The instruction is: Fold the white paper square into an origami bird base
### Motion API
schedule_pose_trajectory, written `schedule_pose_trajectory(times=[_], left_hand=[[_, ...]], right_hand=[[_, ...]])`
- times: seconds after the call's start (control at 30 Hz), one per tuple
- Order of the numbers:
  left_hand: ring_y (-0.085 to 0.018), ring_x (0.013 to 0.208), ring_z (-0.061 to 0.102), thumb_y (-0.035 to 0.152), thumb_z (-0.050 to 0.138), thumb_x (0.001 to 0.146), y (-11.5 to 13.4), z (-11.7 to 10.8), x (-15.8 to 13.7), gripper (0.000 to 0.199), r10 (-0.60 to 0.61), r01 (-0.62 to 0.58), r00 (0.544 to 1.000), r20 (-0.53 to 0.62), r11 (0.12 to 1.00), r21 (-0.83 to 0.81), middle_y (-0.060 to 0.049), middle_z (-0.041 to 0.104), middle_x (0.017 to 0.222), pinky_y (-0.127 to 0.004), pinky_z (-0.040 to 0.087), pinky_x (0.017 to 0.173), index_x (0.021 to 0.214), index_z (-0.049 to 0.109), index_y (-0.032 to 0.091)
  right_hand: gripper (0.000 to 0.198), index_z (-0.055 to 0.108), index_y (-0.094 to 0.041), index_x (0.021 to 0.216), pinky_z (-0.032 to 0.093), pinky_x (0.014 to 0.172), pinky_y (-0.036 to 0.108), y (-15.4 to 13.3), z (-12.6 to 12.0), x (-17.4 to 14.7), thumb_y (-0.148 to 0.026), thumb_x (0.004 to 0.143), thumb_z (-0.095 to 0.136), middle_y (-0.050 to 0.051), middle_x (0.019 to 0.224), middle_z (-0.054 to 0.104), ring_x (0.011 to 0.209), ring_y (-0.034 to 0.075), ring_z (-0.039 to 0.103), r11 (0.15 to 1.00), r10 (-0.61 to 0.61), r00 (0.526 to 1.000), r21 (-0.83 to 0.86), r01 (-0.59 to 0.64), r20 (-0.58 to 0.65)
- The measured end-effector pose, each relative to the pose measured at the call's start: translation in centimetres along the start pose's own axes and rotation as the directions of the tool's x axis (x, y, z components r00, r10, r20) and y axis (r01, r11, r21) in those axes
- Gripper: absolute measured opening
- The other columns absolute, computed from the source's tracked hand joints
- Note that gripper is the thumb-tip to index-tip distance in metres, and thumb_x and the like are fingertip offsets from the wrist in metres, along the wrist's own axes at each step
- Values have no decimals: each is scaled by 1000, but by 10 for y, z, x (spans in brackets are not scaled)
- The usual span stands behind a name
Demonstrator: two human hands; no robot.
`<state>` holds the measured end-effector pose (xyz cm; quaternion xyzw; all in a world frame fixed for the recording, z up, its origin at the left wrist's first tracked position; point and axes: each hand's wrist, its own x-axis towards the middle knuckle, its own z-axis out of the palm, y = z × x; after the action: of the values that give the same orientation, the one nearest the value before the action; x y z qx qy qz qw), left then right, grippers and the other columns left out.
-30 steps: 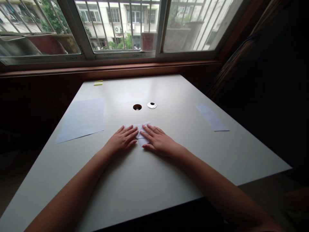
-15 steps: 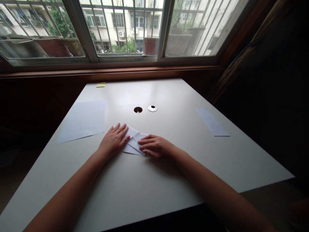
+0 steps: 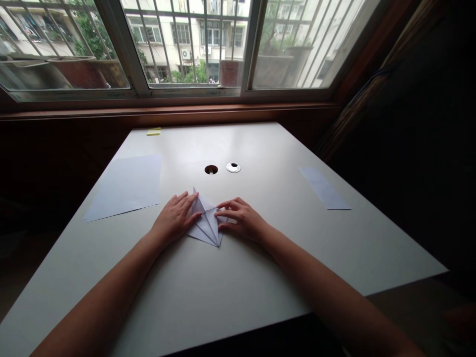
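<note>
A folded piece of white paper (image 3: 208, 223) lies on the table in front of me, with several creases meeting at its near point and a narrow tip at the top left. Along its left side my left hand (image 3: 173, 213) rests flat, fingers stretched out and pressing on the paper. On the right edge, my right hand (image 3: 243, 218) touches the paper with its fingertips; those fingers are bent and spread apart. Part of the paper's right corner is hidden beneath them.
On the white table (image 3: 230, 287), a large white sheet (image 3: 126, 186) lies at left and a paper strip (image 3: 324, 188) at right. Beyond my hands are a round cable hole (image 3: 211, 170) and its metal cover (image 3: 233, 167). Yellow sticky notes (image 3: 153, 132) lie near the far edge, below a barred window (image 3: 193, 44).
The folded paper has turned slightly, its tip now showing at the top and its near point lower. My right hand has lifted from lying flat to touching with bent, spread fingers.
</note>
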<state>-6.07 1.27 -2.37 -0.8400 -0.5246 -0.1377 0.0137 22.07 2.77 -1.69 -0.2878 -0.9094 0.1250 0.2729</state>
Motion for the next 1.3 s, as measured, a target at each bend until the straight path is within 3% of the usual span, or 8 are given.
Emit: schedule_pose_trajectory(times=[0.17,0.37,0.53,0.7,1.07,1.3], left_hand=[[-27,139,44,55,41,99,1,2,1,64,75,-77,996,-46,997,-31,-11,53,144,-48,34,118,152,33,20],[-28,146,33,50,37,101,-1,3,2,53,83,-81,996,-35,996,47,-8,34,159,-46,32,119,146,45,24],[-28,148,31,50,33,102,-3,6,1,54,78,-81,996,45,995,57,-5,34,159,-49,28,120,151,39,26],[-26,149,28,50,32,102,-2,6,2,54,71,-74,994,78,997,38,-4,32,160,-49,27,121,151,37,28],[-30,147,31,51,37,100,2,3,8,54,20,-22,999,34,998,62,-7,39,156,-48,30,120,147,46,24],[-30,146,32,50,40,99,-1,5,9,52,-38,38,999,0,998,56,-8,43,153,-49,33,119,145,48,27]], right_hand=[[39,67,-37,124,45,105,47,-7,0,-1,-54,90,61,3,143,54,123,27,50,994,-6,993,-112,19,115],[53,51,-30,142,33,116,50,-16,0,3,-56,96,50,5,159,35,145,29,34,984,-44,969,-156,84,244],[58,43,-27,148,25,121,50,-17,2,4,-54,97,49,7,155,41,147,26,33,989,-73,952,-101,108,299],[52,47,-28,146,26,121,49,-16,3,4,-48,98,49,4,155,42,148,27,31,985,-127,947,-71,155,295],[34,66,-32,127,33,119,49,-13,6,3,-37,94,60,0,145,54,148,30,30,973,-225,952,-4,230,210],[30,71,-33,120,33,119,49,-16,-2,4,-32,90,65,0,143,56,149,27,26,971,-236,946,80,224,221]])
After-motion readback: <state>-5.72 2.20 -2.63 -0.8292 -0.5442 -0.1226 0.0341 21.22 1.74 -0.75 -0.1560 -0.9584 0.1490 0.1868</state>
